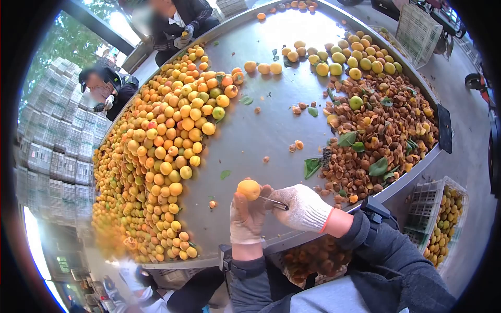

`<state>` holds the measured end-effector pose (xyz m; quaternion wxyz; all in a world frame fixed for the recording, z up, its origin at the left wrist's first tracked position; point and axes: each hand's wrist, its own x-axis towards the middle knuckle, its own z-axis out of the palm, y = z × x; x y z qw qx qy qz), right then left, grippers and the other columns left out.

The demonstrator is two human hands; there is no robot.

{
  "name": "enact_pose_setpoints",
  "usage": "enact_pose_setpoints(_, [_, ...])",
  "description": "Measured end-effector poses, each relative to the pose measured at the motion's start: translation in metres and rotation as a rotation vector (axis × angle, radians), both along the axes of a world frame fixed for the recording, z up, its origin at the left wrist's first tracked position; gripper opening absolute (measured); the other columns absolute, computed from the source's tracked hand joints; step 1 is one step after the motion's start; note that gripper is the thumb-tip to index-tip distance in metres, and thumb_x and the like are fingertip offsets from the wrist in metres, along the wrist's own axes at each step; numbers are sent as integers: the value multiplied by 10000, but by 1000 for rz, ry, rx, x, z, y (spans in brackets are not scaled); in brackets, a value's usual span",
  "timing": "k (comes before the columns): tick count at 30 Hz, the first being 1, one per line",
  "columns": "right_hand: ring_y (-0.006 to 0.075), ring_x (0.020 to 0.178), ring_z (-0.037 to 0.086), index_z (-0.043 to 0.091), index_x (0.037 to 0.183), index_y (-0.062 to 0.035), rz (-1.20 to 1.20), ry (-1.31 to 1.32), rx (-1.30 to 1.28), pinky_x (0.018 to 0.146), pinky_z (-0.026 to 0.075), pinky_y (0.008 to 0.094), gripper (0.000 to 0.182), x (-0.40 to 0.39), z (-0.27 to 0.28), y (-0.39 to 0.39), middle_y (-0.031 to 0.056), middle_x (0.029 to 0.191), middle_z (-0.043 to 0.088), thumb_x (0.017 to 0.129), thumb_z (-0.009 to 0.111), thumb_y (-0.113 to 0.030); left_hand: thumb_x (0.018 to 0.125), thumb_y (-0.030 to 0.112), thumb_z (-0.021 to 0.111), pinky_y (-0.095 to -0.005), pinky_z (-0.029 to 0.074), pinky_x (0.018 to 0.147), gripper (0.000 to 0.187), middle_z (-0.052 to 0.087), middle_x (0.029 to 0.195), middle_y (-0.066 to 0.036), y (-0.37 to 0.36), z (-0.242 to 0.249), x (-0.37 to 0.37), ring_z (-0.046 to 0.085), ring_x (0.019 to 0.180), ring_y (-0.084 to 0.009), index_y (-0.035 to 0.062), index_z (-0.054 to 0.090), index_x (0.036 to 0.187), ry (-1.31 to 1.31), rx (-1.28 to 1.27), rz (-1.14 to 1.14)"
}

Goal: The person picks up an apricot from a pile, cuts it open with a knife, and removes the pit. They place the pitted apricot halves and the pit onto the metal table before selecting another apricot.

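Note:
An orange-yellow apricot [249, 190] is held up in the fingers of my left hand [246, 221], which wears a thin whitish glove. My right hand [303, 208], in a white knit glove with a red cuff edge, is closed around a slim metal tool [276, 204]. The tool's thin end points toward the apricot and my left fingertips. To the left lies a large heap of whole apricots [169, 125]. On the right is a pile of brown apricot pits [376, 135] mixed with leaves and bits of flesh.
The metal table [245, 141] has raised rims and carries scattered leaves and pits. More apricots [360, 55] sit at the far right. A crate of fruit [443, 224] stands at lower right, with stacked crates [57, 151] at left. Two people [117, 86] work along the far left side.

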<state>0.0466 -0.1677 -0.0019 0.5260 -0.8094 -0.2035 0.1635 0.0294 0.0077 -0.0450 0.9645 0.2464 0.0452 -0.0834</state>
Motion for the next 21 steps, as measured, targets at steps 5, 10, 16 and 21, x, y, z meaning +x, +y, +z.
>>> enact_pose_setpoints(5, [340,784,656,695,974,-94,-13,-35,-64,700,527,383,210,-2,-2,7,155,852,678,795,589,-121,845,253,717,-418,518,895,417,663,1040,-107,1,-2,-4,649,949,-290,-14,603,1144,54,117,94])
enact_pose_setpoints(10, [347,772,653,691,977,-97,-26,-65,-104,692,524,397,206,-4,-3,9,162,841,674,795,597,-126,842,197,722,-338,516,861,360,659,1035,-114,-3,18,-10,651,921,-251,-31,628,1104,49,251,147])
enact_pose_setpoints(16, [376,687,625,681,927,-71,-30,-112,-154,628,500,421,187,-2,-9,10,188,751,646,776,579,-112,776,124,784,-265,497,833,430,648,995,-82,-23,44,-20,626,884,-179,-35,618,1139,64,885,171])
enact_pose_setpoints(21, [379,690,624,673,910,-66,-33,-86,-168,627,497,423,172,0,-12,9,190,750,646,781,583,-135,730,45,808,-253,486,837,489,611,959,-26,-29,44,-21,597,891,-134,-34,606,1168,-325,1648,343])
